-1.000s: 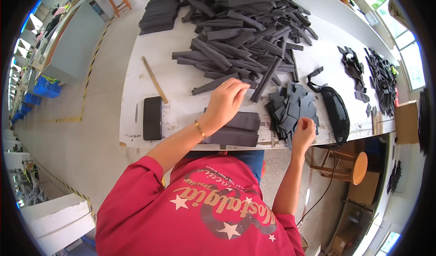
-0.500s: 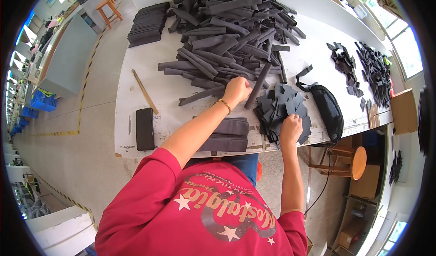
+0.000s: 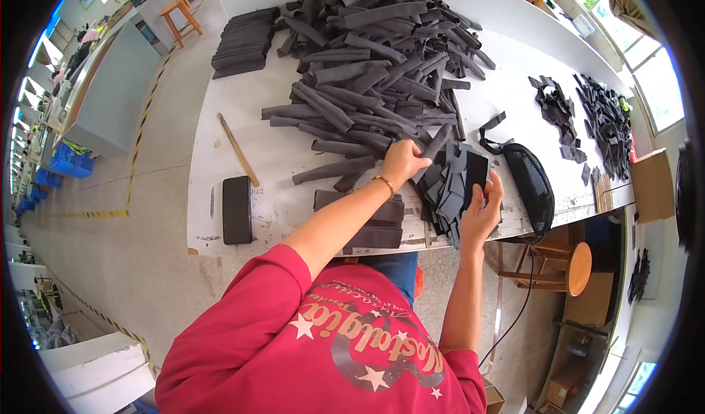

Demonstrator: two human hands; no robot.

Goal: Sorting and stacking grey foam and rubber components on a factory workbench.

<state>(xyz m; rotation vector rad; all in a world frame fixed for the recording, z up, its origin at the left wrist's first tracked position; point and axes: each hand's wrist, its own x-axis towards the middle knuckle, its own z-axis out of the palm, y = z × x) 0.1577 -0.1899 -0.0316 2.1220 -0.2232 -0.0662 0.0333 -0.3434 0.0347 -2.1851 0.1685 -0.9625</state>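
Note:
My left hand (image 3: pixel 406 163) is closed on the near end of a dark grey fabric tube (image 3: pixel 438 142), just in front of the large heap of similar fabric tubes (image 3: pixel 360 76). To its right my right hand (image 3: pixel 481 210) pinches a flat black rectangular piece (image 3: pixel 476 175) between thumb and fingers, holding it upright. Beneath that hand spreads a loose pile of small dark grey rectangular pieces (image 3: pixel 440 197), partly hidden by it. Flattened fabric tubes (image 3: pixel 376 236) lie together at the table's near edge, partly covered by my left forearm.
On the white table (image 3: pixel 275 186) are a black phone-like slab (image 3: pixel 236 210), a wooden stick (image 3: pixel 238 150) and a neat dark fabric stack (image 3: pixel 244 41). A black mesh-covered case (image 3: pixel 530 186) with a cable stands right; dark scraps (image 3: pixel 606 124) lie beyond. A wooden stool (image 3: pixel 579 267) is below.
My right hand has lifted a black rectangular piece from the pile. My left hand has moved right and nearer, bringing the fabric tube toward it.

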